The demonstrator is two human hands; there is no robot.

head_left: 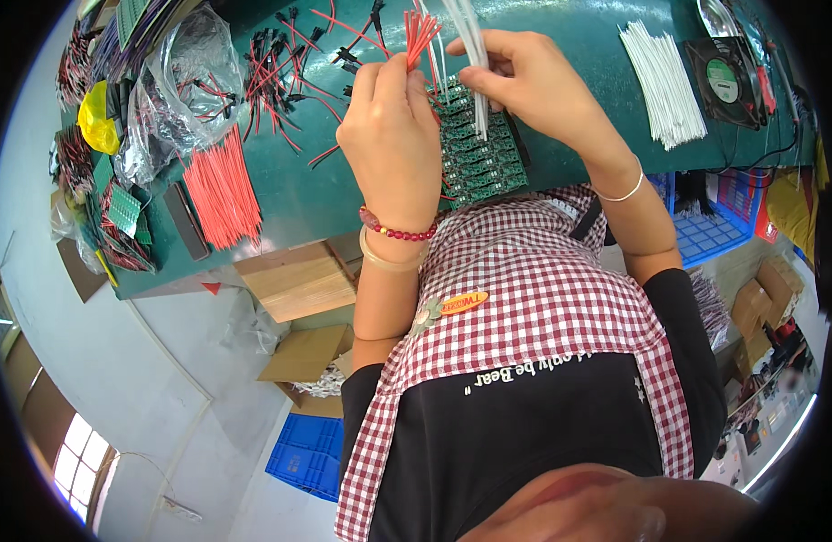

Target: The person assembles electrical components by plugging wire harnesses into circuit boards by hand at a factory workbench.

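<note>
Over the table (294, 190), left fingers (392, 81) (closed) pinch red wires (420, 34).

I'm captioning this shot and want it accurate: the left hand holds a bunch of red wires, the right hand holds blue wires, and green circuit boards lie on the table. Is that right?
Not quite: the head view shows the right hand holding white wires, not blue ones. The rest stands: red wires in the left hand, green circuit boards on the table.
</note>
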